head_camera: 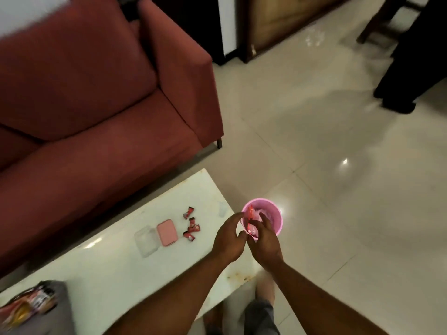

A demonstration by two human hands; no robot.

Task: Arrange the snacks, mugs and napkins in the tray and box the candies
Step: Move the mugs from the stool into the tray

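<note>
Past the right end of the white table (121, 274) a pink bin (274, 215) stands on the floor. Over its near rim my left hand (228, 238) and my right hand (264, 240) hold a red and pink wrapper (250, 217) between them; its lower part is hidden by my fingers. On the table lie several red wrapped candies (191, 224), next to a small pink box (167, 232) and its clear lid (146, 240). A grey tray (58, 308) at the table's near left end carries snack packets (26, 303).
A red sofa (96, 105) runs along the far side of the table. Glossy tiled floor (338, 189) spreads to the right. Dark chair legs (377, 22) and a dark-clothed person (411, 68) stand at the far right. My knee (262, 310) shows below the table edge.
</note>
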